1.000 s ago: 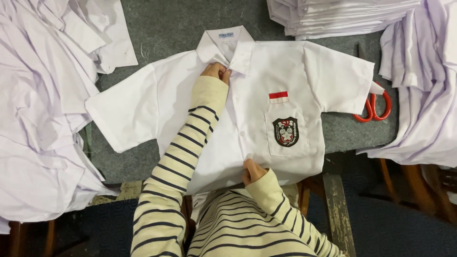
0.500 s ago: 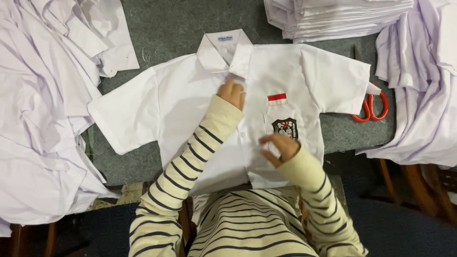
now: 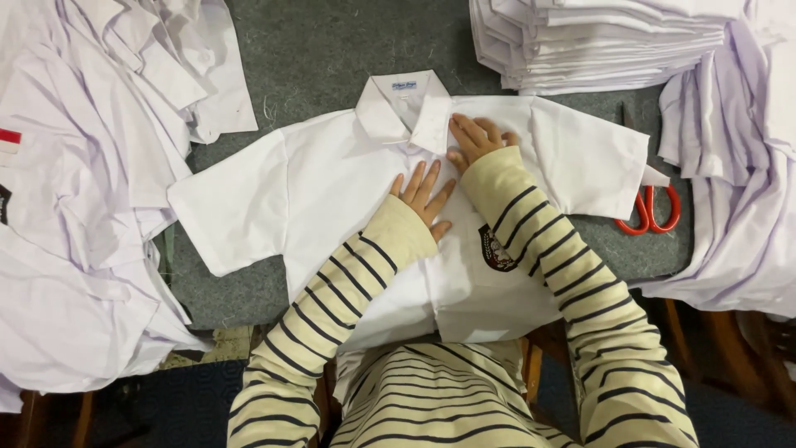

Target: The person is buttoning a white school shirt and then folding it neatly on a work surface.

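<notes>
Cream top, thin dark stripes, long sleeves covering wrists

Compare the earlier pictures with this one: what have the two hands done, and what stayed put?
The right hand moved up from the hem to beside the collar; the left hand slid down to the chest. Both lie flat. The white shirt, scissors and stacks stayed.

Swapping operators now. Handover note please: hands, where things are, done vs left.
Left hand: flat, fingers spread, on the chest of the white short-sleeved shirt. Holds nothing.
Right hand: flat just below the collar, beside the left hand. Holds nothing.
Shirt lies face up on the grey table, sleeves spread, front closed, its hem over the near table edge.
Stack of folded white shirts far right; loose white shirts on the left; red-handled scissors right of the shirt.
Done: laid out. Left: not yet folded.
</notes>
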